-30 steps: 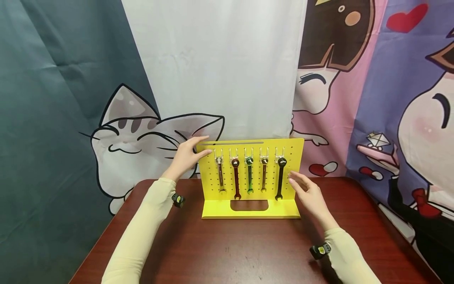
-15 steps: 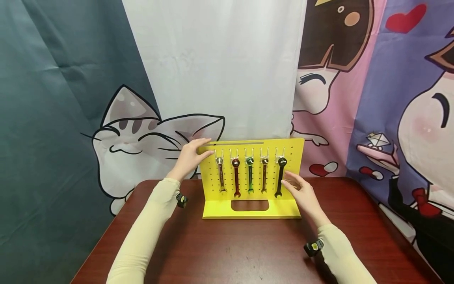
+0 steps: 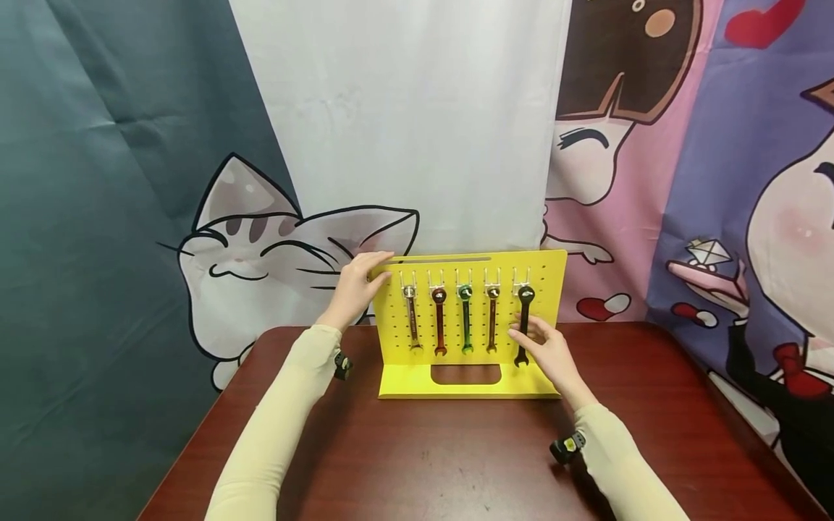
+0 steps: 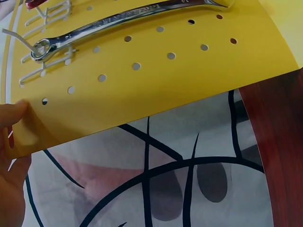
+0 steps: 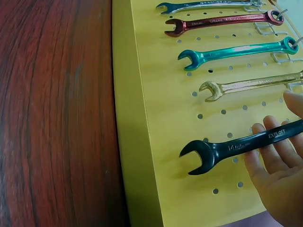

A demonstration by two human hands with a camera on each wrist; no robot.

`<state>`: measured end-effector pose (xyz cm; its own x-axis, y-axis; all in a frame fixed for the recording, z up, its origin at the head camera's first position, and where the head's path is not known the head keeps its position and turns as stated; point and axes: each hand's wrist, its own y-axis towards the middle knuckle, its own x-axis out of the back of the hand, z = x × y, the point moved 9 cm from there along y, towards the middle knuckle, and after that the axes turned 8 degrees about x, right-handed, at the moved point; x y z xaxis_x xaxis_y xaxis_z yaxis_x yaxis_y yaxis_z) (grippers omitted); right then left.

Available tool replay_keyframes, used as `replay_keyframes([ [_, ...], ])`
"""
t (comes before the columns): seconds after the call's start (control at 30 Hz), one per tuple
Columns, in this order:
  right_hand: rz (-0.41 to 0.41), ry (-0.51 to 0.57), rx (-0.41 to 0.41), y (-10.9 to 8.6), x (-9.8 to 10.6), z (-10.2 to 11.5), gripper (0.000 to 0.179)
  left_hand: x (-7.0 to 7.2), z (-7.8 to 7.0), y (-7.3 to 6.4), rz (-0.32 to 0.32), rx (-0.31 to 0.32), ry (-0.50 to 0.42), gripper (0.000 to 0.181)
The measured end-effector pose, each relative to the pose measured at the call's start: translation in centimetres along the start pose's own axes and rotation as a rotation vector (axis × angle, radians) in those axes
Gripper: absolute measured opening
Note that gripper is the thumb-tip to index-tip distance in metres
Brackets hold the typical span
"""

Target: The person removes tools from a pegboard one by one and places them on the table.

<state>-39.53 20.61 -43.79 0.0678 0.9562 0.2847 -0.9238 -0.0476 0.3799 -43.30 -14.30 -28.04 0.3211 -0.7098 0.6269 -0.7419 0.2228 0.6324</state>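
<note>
Head view gives me the left hand pinching the yellow pegboard by its nearest upper corner. On the right-wrist feed I see the right hand loose, thumb and fingers apart, fingers behind the hanging black combination wrench. Between the hands hang the silver wrench, red wrench, green wrench and gold wrench.

The head view has a table at 6 o'clock, backdrop at 12, drawn cat at 9, heart at 2.
</note>
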Motion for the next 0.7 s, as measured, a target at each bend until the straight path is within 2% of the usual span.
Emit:
replay_keyframes([
  [0.2,-0.033,-0.028,0.006,0.0,0.1,0.4,0.048,-0.1,0.0,0.1,-0.022,-0.008,-0.003,0.038],
  [0.27,-0.030,-0.023,0.009,-0.2,0.1,1.4,0.045,-0.1,0.0,0.2,-0.027,-0.012,-0.005,0.038],
  [0.4,-0.070,-0.017,0.026,0.0,0.7,1.2,0.042,0.0,0.0,0.3,-0.035,-0.020,-0.002,0.038],
  [0.5,-0.098,-0.003,0.020,0.4,1.0,0.2,0.045,0.0,0.2,0.3,-0.037,-0.008,0.009,0.038],
  [0.7,-0.084,-0.012,-0.034,0.0,1.2,0.7,0.050,0.0,0.2,0.4,-0.017,0.036,0.009,0.038],
])
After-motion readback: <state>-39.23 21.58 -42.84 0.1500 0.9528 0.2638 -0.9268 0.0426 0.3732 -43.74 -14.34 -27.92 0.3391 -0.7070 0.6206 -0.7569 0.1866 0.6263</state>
